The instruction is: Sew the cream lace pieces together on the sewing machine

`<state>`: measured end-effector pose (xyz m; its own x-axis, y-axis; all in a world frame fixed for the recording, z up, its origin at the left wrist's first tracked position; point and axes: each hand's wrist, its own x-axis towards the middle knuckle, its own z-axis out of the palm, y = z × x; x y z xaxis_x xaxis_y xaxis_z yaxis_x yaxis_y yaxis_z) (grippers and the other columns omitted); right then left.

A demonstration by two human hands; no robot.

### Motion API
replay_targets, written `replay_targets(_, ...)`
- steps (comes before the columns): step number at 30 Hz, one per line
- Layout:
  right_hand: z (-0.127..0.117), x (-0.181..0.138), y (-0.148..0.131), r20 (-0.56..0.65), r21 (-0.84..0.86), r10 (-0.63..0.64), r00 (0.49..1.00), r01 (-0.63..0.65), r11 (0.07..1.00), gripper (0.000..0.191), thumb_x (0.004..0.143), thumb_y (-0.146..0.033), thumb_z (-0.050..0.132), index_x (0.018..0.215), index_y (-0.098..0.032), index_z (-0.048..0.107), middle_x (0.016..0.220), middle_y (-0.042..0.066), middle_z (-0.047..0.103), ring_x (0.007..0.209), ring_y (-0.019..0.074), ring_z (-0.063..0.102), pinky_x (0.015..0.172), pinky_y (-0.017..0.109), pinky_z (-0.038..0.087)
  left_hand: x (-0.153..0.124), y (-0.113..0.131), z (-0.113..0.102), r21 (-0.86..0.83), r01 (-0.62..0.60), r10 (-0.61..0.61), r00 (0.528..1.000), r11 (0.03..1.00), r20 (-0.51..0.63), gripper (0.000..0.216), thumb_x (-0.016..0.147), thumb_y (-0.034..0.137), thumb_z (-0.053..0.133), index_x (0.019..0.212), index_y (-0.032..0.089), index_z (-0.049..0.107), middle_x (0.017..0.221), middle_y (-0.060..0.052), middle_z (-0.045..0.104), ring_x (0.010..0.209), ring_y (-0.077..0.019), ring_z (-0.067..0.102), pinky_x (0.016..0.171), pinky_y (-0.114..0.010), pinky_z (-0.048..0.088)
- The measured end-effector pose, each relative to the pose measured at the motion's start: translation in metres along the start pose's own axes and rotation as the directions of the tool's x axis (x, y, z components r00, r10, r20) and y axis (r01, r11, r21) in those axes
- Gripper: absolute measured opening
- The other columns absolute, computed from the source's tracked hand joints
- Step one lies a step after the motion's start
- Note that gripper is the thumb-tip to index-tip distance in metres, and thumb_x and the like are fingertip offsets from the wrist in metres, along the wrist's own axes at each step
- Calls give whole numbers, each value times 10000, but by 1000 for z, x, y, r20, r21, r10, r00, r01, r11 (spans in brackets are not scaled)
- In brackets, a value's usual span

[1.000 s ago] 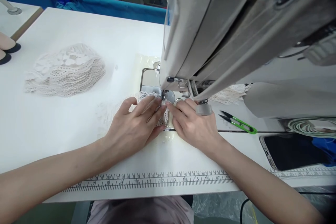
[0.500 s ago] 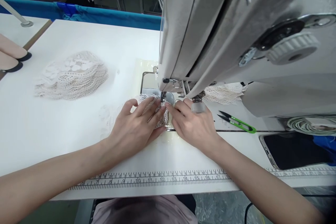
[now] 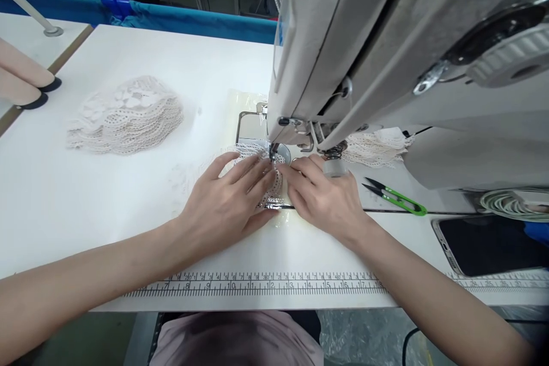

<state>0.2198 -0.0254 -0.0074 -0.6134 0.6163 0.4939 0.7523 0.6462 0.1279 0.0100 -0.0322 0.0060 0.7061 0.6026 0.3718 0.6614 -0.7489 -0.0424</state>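
White lace fabric [image 3: 278, 183] lies under the presser foot [image 3: 273, 151] of the sewing machine [image 3: 317, 40]. My left hand [image 3: 227, 197] rests on the lace left of the needle area, its fingers spread and pressing down flat. On the right of the foot, my right hand [image 3: 323, 191] has its fingers curled, with the index fingertip and thumb at the lace edge. The fingertips of both hands nearly meet in front of the foot. Part of the lace is hidden beneath my left hand.
A stack of lace pieces [image 3: 128, 117] lies on the table at left; more lace [image 3: 375, 148] sits behind the machine head. Green thread snips [image 3: 398, 199], a phone [image 3: 489, 245] and a coiled tape [image 3: 510, 204] are at right. A printed ruler [image 3: 257, 284] runs along the front edge.
The whole view has shifted, so everything appears farther right and slightly higher. A small lever now shows in the machine head's slot. Both hands keep nearly the same place on the lace.
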Motion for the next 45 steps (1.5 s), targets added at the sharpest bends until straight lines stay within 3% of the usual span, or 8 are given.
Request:
replay_targets(6, -3, 1, 2, 26, 248, -81, 996, 72, 966, 253, 849, -94, 499, 1039, -126, 662, 1048, 64, 727, 927, 201, 626, 696, 326, 455, -2, 7, -19, -23, 35, -28, 968, 999, 248, 152, 777, 122, 597, 926, 142, 617, 922, -93, 649, 801, -244, 596, 559, -327, 469)
replay_targets(11, 0, 1, 1, 10, 289, -57, 998, 52, 956, 307, 808, -162, 500, 1073, -126, 651, 992, 76, 731, 889, 231, 639, 756, 368, 466, 6, -6, -10, 94, -3, -13, 986, 996, 169, 279, 776, -64, 408, 784, 157, 579, 703, -42, 587, 651, -194, 543, 494, -291, 367)
replay_targets(17, 6, 3, 1, -3, 300, 75, 997, -71, 951, 172, 945, -221, 533, 950, -178, 699, 877, 37, 749, 842, 191, 658, 742, 327, 468, 17, -28, -6, -377, 392, -333, 918, 839, 214, 232, 835, 64, 355, 821, 185, 553, 651, 25, 559, 559, -124, 492, 500, -230, 353)
replay_targets(20, 10, 3, 4, -55, 383, 168, 984, -135, 914, 206, 976, -226, 517, 953, -199, 721, 846, 10, 755, 807, 161, 663, 723, 298, 467, 23, -34, -7, -508, 449, -352, 893, 735, 280, 286, 869, 131, 332, 934, 190, 604, 741, 20, 624, 624, -126, 544, 558, -229, 392)
replay_targets(26, 15, 3, 4, -83, 337, 336, 938, -291, 895, 268, 1000, -324, 493, 967, -228, 741, 791, -13, 742, 709, 117, 639, 678, 263, 417, 29, -44, -1, -572, 340, -159, 926, 747, 342, 407, 934, 491, 463, 845, 185, 715, 898, -46, 659, 776, -164, 607, 677, -262, 444)
replay_targets(36, 12, 4, 2, -41, 370, 335, 941, -297, 880, 312, 990, -360, 505, 883, -207, 756, 752, 6, 732, 612, 114, 590, 626, 267, 425, 26, -54, 4, -537, 271, -106, 942, 799, 318, 394, 961, 428, 452, 803, 191, 724, 822, -25, 601, 675, -123, 553, 609, -246, 390)
replay_targets(41, 8, 3, 3, -51, 377, 191, 980, -158, 913, 204, 957, -275, 566, 915, -202, 751, 805, 9, 757, 751, 152, 654, 668, 290, 459, 19, -53, 7, -326, 10, 43, 987, 945, 154, 292, 952, 367, 501, 875, 233, 749, 819, -20, 620, 534, -94, 467, 462, -252, 267)
replay_targets(45, 2, 0, 0, -87, 210, 22, 996, -3, 978, 144, 917, -197, 609, 846, -204, 734, 926, -6, 773, 836, 165, 653, 725, 314, 470, 10, -43, 5, -23, -249, 248, 969, 968, -19, 240, 959, 300, 516, 1075, 269, 724, 893, -31, 697, 680, -159, 582, 517, -290, 332)
